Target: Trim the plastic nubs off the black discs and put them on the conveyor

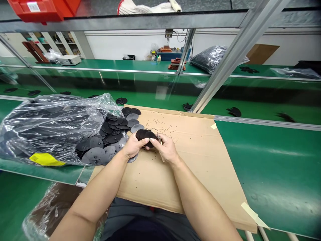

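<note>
Several black discs (146, 136), fanned over one another, are held between both hands above the cardboard sheet (200, 160). My left hand (133, 146) is closed on their left side, thumb on top. My right hand (166, 147) pinches their right edge with its thumb and also has a small metal tool (161, 142) in its fingers, partly hidden. To the left, loose black discs (114, 129) spill out of a clear plastic bag (50, 127) onto the cardboard. Tiny dark bits are scattered on the cardboard beyond and beside the hands.
A green conveyor belt (150, 90) carrying small groups of black discs runs behind a metal rail. A slanted metal post (225, 63) rises at the cardboard's back right. Above left hangs a red bin (47, 10). Below left is a plastic-lined box (57, 207).
</note>
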Tool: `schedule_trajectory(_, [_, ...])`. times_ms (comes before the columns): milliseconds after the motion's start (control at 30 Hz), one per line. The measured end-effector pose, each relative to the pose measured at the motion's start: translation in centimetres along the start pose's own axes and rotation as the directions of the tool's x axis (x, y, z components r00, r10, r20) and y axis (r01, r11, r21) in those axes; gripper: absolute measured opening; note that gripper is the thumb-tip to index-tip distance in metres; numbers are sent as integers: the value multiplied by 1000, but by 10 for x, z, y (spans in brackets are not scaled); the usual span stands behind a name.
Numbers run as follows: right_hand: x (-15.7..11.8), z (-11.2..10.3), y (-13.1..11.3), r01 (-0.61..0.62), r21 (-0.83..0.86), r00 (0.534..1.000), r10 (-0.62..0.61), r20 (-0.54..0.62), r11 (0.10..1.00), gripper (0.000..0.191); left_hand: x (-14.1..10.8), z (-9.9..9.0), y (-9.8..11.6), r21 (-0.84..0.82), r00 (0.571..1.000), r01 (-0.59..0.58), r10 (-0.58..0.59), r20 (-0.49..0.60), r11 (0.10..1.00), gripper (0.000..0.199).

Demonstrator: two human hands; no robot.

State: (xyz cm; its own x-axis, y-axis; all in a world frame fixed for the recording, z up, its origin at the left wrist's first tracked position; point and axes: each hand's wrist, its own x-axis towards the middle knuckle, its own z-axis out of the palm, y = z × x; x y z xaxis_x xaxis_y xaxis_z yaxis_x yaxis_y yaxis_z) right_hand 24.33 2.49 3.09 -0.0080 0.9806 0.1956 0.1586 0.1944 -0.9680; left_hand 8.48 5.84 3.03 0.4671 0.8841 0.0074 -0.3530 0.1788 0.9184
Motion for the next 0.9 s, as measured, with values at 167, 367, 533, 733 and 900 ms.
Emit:
schedule_trajectory(167, [1,0,4,16,-11,999,-16,-29,1000,33,0,1,-3,11,999,-15,15,-44,1000,35])
schedule_trajectory(367, [2,0,6,66,-26,994,-68,-85,997,32,0,5,-3,-12,999,-46,46,-7,999,34])
schedule_trajectory(533, [0,6,2,125,-101,983,-137,-124,987,25,5,1,-4,-110,986,27,-45,-160,994,44])
schedule_trajectory(733, [-4,8,-1,319,-140,942,-330,-67,938,21,6,-5,-2,-235,970,170,-205,-133,957,50])
schedule_trajectory(900, [-5,9,1,452,-300,871,-489,-56,840,18,0,0,2,-265,959,257,-278,-46,929,57])
